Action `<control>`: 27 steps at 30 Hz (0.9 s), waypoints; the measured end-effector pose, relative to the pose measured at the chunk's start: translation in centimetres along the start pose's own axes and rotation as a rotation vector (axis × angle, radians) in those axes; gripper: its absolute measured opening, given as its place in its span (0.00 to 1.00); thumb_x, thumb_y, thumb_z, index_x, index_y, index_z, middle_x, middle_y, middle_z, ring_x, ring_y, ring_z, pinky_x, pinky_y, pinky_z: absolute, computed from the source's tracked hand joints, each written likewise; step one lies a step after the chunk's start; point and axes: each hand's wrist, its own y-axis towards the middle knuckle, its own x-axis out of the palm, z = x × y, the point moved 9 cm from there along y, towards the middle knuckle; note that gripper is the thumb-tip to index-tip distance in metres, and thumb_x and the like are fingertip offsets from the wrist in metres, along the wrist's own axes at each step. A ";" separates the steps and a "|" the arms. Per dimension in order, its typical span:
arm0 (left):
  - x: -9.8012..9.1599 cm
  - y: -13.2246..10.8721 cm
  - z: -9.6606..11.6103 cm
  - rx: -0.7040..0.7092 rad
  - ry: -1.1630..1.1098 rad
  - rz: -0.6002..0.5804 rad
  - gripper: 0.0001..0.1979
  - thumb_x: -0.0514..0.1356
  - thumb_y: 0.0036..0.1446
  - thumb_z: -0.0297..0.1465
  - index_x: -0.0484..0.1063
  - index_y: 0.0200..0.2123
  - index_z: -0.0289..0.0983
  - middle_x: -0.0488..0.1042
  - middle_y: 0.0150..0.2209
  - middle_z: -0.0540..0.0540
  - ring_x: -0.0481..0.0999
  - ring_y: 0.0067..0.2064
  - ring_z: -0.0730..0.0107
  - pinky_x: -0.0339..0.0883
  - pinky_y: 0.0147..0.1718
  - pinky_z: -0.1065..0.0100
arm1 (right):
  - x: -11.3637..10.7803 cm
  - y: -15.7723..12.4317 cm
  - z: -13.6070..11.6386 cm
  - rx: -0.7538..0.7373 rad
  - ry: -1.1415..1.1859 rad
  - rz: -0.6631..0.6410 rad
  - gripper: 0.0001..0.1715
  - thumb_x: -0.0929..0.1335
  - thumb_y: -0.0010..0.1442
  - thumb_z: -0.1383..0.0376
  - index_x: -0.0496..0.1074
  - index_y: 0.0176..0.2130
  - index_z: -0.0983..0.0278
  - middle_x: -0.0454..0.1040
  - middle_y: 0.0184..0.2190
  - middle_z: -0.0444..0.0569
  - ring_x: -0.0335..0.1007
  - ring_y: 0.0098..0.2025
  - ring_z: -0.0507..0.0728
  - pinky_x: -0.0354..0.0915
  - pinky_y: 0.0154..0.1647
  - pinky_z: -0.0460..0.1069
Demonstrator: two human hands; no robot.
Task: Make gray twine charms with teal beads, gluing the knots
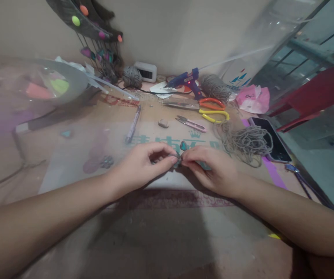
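Note:
My left hand point(152, 162) and my right hand point(210, 166) meet over the white printed sheet point(114, 133). Between their fingertips they pinch a small grey-green piece point(177, 161), mostly covered by the fingers, so its exact kind is unclear. Just beyond the fingertips lies a small teal and dark trinket point(183, 145). To the left of my left hand sits a small grey flower-like cluster point(107, 162). Past the hands are pink thread snips point(191, 124), a brownish pebble-like lump point(163, 123) and a pen point(133, 124).
Scissors point(213, 108) with orange and yellow handles lie farther back, near a blue glue gun point(188, 80). A loose grey cord bundle point(248, 143) and a phone point(271, 139) are at right. A blurred plastic-wrapped bowl point(76, 83) stands left; a red chair point(323, 95) stands beyond.

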 end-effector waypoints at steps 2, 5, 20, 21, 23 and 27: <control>0.0 0.0 0.1 0.009 0.015 -0.008 0.09 0.60 0.63 0.34 0.78 0.35 0.37 0.79 0.31 0.51 0.75 0.34 0.72 0.68 0.35 0.72 | -0.3 0.1 0.1 0.022 -0.014 0.015 0.05 0.65 0.68 0.69 0.71 0.43 0.62 0.81 0.35 0.50 0.79 0.38 0.55 0.75 0.40 0.50; 0.0 0.0 0.2 0.014 0.048 -0.015 0.09 0.60 0.63 0.34 0.78 0.35 0.37 0.80 0.32 0.50 0.76 0.35 0.71 0.68 0.36 0.72 | -0.6 0.3 0.3 0.062 -0.038 0.023 0.05 0.66 0.68 0.69 0.72 0.43 0.63 0.82 0.37 0.51 0.80 0.39 0.56 0.75 0.42 0.51; -0.4 -0.2 -0.5 -0.074 0.038 0.036 0.08 0.63 0.61 0.36 0.80 0.38 0.39 0.81 0.33 0.50 0.78 0.36 0.67 0.70 0.39 0.69 | -0.7 0.2 0.2 0.046 -0.017 0.015 0.07 0.65 0.67 0.71 0.73 0.41 0.63 0.82 0.34 0.50 0.80 0.36 0.55 0.74 0.39 0.49; -0.4 -0.2 -0.6 -0.084 0.034 0.040 0.08 0.63 0.60 0.36 0.80 0.38 0.39 0.81 0.33 0.51 0.78 0.36 0.67 0.70 0.39 0.69 | -0.6 0.3 0.2 0.036 -0.012 -0.003 0.07 0.65 0.67 0.71 0.73 0.41 0.63 0.82 0.34 0.49 0.80 0.36 0.55 0.74 0.39 0.49; -0.3 -0.2 -0.8 -0.098 0.015 0.042 0.09 0.64 0.59 0.37 0.79 0.38 0.39 0.81 0.33 0.51 0.77 0.36 0.68 0.69 0.38 0.69 | -0.3 0.4 0.2 0.025 -0.001 -0.043 0.08 0.64 0.68 0.71 0.73 0.41 0.63 0.82 0.34 0.49 0.80 0.37 0.55 0.74 0.39 0.49; -0.2 -0.1 -1.2 -0.104 -0.049 0.053 0.10 0.66 0.58 0.37 0.77 0.40 0.38 0.80 0.33 0.50 0.76 0.34 0.69 0.67 0.34 0.69 | 0.2 0.4 0.5 0.037 -0.001 -0.105 0.09 0.63 0.69 0.70 0.74 0.41 0.63 0.82 0.36 0.50 0.79 0.38 0.54 0.74 0.39 0.49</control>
